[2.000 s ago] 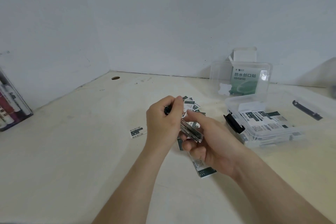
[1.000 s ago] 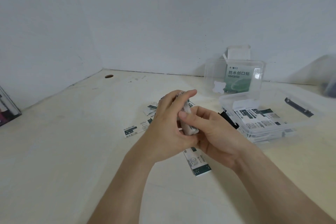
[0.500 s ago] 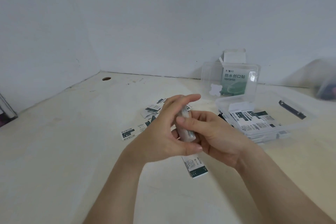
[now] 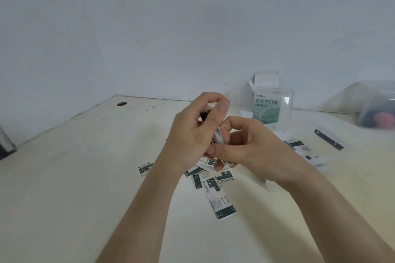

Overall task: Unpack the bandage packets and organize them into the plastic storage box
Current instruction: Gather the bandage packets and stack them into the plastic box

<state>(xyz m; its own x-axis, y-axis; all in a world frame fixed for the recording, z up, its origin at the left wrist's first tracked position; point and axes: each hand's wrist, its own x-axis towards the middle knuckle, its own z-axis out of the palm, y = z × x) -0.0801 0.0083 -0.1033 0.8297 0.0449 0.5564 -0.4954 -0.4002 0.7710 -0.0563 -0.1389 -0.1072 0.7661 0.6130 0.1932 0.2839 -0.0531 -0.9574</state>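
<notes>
Squaring a stack of bandage packets [image 4: 218, 137] edge-on, left hand [image 4: 192, 134] curls round its top while right hand [image 4: 252, 147] pinches the bottom, prob. so the slips line up & go in as one bundle. Loose packets [image 4: 221, 200] lie scattered on the table [image 4: 85, 177] at 6 o'clock just under the hands, not yet gathered. Plastic storage box [image 4: 287, 111] sits open at 3 o'clock w/ a few packets inside, handy for a short reach, open carton [image 4: 267, 104] at 1 o'clock behind its raised lid.

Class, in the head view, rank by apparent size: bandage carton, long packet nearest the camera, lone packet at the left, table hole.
1. bandage carton
2. long packet, though nearer
3. lone packet, partly hidden
4. table hole
</notes>
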